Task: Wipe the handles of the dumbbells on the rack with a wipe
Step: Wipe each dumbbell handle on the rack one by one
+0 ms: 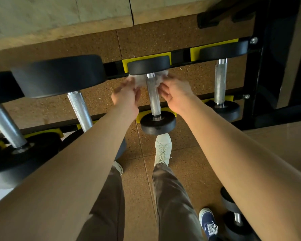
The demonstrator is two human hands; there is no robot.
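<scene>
The left hand (126, 97) is motion-blurred, its fingertips hard to make out against the white wipe (140, 80). The wipe passes behind the far end of the knurled handle (153, 95) of the small dumbbell on the rack (114, 68). Both arms reach forward. The right hand (175, 94) pinches the wipe's other end; whether the left fingers grip it, I cannot tell.
</scene>
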